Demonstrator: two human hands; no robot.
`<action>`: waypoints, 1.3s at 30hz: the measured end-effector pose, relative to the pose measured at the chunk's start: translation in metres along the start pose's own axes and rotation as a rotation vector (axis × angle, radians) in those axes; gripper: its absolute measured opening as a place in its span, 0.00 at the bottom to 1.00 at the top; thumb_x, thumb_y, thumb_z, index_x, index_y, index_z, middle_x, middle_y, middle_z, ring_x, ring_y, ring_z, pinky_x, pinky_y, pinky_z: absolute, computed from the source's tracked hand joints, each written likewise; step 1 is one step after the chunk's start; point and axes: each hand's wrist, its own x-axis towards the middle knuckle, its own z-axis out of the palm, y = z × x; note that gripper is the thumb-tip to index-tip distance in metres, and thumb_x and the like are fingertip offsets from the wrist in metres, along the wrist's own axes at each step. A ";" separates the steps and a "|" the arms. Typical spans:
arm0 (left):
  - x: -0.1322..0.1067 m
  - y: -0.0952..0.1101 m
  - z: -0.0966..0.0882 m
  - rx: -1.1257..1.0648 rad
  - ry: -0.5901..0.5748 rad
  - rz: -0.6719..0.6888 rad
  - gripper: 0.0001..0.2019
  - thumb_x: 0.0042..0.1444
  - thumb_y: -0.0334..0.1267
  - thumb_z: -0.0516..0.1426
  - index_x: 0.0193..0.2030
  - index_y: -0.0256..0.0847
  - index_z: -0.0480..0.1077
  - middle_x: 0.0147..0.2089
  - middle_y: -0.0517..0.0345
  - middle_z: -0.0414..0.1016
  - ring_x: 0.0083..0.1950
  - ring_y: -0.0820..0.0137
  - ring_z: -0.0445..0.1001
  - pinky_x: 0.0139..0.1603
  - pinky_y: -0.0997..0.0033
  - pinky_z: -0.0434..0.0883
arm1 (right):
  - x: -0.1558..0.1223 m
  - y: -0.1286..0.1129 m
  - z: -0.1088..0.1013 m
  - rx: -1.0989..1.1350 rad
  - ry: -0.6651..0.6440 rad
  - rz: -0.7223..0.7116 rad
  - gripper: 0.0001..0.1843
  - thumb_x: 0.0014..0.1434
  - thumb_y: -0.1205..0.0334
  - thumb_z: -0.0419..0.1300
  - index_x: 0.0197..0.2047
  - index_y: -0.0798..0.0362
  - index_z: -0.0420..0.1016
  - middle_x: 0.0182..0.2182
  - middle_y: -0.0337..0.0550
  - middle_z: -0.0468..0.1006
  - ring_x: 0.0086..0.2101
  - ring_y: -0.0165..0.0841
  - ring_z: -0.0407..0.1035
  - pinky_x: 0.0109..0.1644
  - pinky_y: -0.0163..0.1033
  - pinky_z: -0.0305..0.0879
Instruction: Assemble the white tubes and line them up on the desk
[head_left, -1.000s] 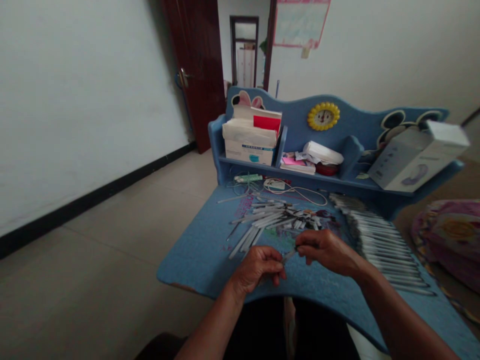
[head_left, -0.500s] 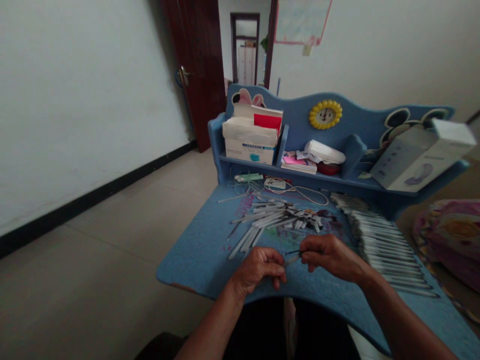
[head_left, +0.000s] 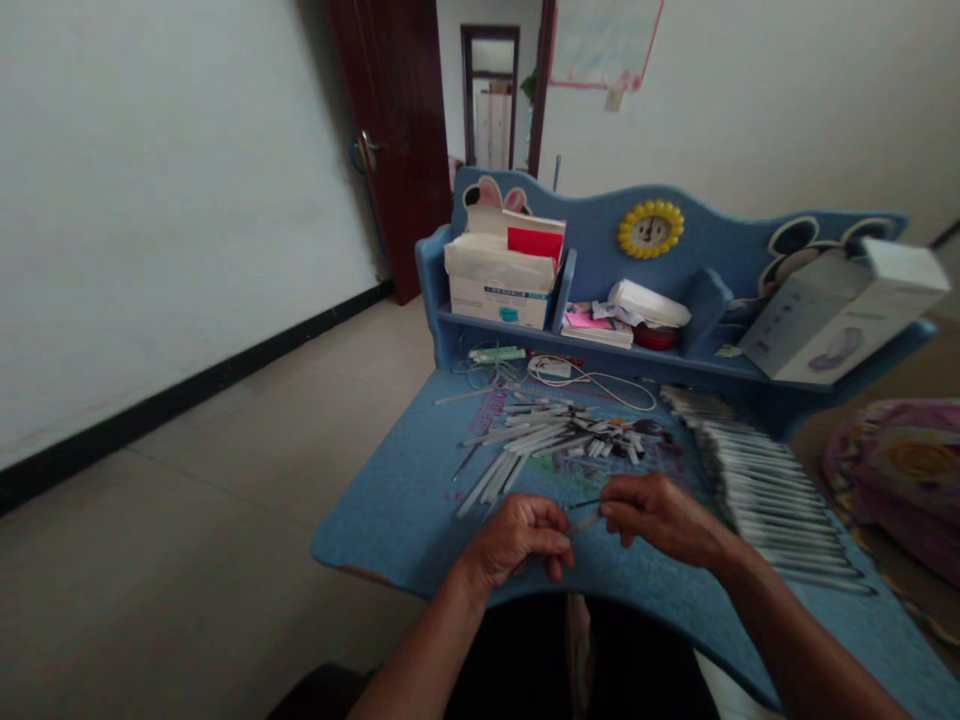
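The left hand (head_left: pixel 521 540) and right hand (head_left: pixel 660 515), fingertips together, pinch a dark stick (head_left: pixel 584 503) and a pale tube (head_left: pixel 586 522) between them at lower centre, below a loose pile (head_left: pixel 536 437) mid-frame and left of a neat row (head_left: pixel 787 505).

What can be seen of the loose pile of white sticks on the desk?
The loose pile is a jumble of slim, pale sticks, plastic-looking, with darker pieces among them, mainly toward its right side. They lie across one another at various angles, several fanning toward the near left. It rests on the blue desk, beyond the left hand and right hand; finer detail is too blurred to tell.
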 end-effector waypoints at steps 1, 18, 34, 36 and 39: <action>0.000 0.000 0.000 0.004 -0.003 0.003 0.08 0.40 0.31 0.62 0.29 0.33 0.69 0.23 0.55 0.77 0.17 0.73 0.72 0.19 0.78 0.64 | 0.001 0.000 0.001 0.004 -0.004 0.005 0.15 0.59 0.56 0.52 0.25 0.56 0.69 0.19 0.37 0.70 0.21 0.27 0.67 0.23 0.30 0.60; -0.001 0.005 0.003 -0.008 0.030 0.006 0.07 0.37 0.31 0.61 0.26 0.35 0.68 0.21 0.55 0.76 0.17 0.72 0.71 0.18 0.78 0.64 | 0.008 0.010 0.010 0.179 0.039 0.021 0.20 0.57 0.48 0.54 0.23 0.56 0.68 0.17 0.36 0.68 0.18 0.25 0.65 0.21 0.30 0.59; 0.004 0.006 -0.002 0.074 0.073 0.058 0.10 0.40 0.36 0.63 0.28 0.36 0.68 0.21 0.56 0.76 0.17 0.73 0.70 0.20 0.77 0.63 | 0.015 -0.001 0.008 -0.040 0.209 0.062 0.21 0.58 0.51 0.53 0.20 0.56 0.67 0.15 0.34 0.66 0.15 0.22 0.60 0.16 0.26 0.51; 0.003 0.007 0.000 0.072 0.085 0.059 0.10 0.39 0.37 0.63 0.27 0.36 0.68 0.20 0.56 0.75 0.17 0.73 0.69 0.20 0.77 0.63 | 0.012 -0.002 0.008 -0.029 0.213 0.029 0.15 0.56 0.53 0.55 0.28 0.56 0.71 0.17 0.34 0.68 0.16 0.23 0.62 0.18 0.26 0.54; 0.003 0.009 0.001 0.075 0.080 0.067 0.11 0.39 0.37 0.63 0.27 0.35 0.68 0.20 0.56 0.75 0.16 0.73 0.69 0.20 0.77 0.63 | 0.009 -0.005 0.011 -0.028 0.220 0.012 0.09 0.55 0.59 0.56 0.29 0.55 0.71 0.17 0.33 0.68 0.17 0.23 0.63 0.18 0.26 0.55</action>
